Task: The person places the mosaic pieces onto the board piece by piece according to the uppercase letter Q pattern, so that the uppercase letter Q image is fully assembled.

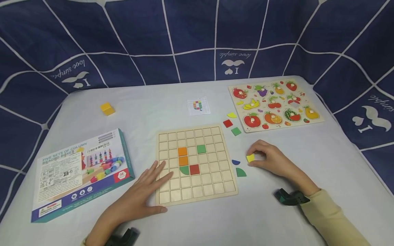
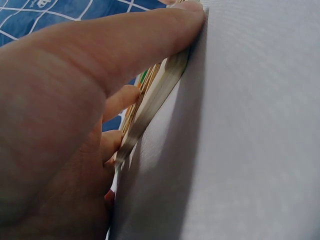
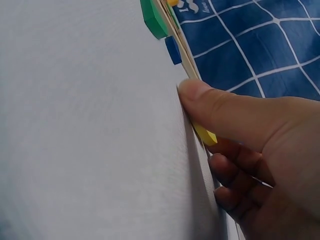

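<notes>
My right hand [image 1: 272, 160] pinches a small yellow square tile [image 1: 250, 158] between thumb and fingers, right of the wooden grid board [image 1: 212, 177]. In the right wrist view the yellow tile [image 3: 206, 135] shows under the thumb, low over the white cloth. My left hand [image 1: 140, 194] rests on the board's left edge with its fingers spread and the thumb at the near corner. On the board lie two orange squares [image 1: 183, 156], a green square [image 1: 201, 149], a red square [image 1: 194, 169] and a green quarter-round tile [image 1: 184, 170]. Beside the board lie a blue half-round tile [image 1: 236, 162] and another green quarter-round tile [image 1: 241, 172].
Beyond the board lie a pattern card [image 1: 198, 106], a red tile [image 1: 227, 123], a green tile [image 1: 236, 131] and a yellow curved tile [image 1: 232, 115]. A fruit puzzle board [image 1: 257, 94] is at back right, a toy box [image 1: 83, 174] at left, yellow-orange blocks [image 1: 107, 109] behind it.
</notes>
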`<state>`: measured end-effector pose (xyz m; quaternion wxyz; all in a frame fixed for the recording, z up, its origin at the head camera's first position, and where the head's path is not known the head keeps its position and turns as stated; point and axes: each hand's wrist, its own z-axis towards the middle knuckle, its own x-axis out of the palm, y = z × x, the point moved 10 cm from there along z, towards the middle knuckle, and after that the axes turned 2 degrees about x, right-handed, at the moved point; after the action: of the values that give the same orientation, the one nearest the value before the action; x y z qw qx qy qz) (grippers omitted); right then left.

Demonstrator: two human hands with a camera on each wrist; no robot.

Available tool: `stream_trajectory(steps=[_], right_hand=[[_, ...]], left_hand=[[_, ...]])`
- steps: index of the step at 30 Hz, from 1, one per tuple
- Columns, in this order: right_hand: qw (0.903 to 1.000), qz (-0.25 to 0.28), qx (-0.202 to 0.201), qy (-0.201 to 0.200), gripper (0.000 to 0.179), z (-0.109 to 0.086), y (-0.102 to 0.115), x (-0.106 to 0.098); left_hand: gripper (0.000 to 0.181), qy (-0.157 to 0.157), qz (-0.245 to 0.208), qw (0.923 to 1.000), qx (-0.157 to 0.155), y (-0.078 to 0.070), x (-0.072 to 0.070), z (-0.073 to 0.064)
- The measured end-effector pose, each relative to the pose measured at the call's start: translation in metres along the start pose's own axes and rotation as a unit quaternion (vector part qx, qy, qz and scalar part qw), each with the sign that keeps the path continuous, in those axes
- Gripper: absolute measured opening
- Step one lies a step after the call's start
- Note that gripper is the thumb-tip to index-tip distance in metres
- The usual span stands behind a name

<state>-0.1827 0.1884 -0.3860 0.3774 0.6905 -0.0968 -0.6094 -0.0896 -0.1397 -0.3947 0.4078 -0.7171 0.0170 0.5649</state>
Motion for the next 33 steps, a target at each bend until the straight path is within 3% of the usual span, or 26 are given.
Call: stream_trajectory(steps=[23, 28, 33], right_hand=[[0.9997, 0.004, 0.009, -0.022, 0.022, 0.001, 0.001, -0.003], [0.9986, 0.032, -0.004, -0.041, 0.021, 0.006, 0.009, -0.008], [0.9957, 0.087, -0.013, -0.029, 0.014, 0.023, 0.028, -0.004]], left_hand=[[0.102, 0.009, -0.005, 0.9999, -0.001, 0.0, 0.0, 0.002], [0.102, 0.004, -0.004, 1.0, 0.003, -0.001, 0.0, 0.002], [0.101, -0.002, -0.008, 0.9999, 0.007, -0.002, -0.001, 0.0]])
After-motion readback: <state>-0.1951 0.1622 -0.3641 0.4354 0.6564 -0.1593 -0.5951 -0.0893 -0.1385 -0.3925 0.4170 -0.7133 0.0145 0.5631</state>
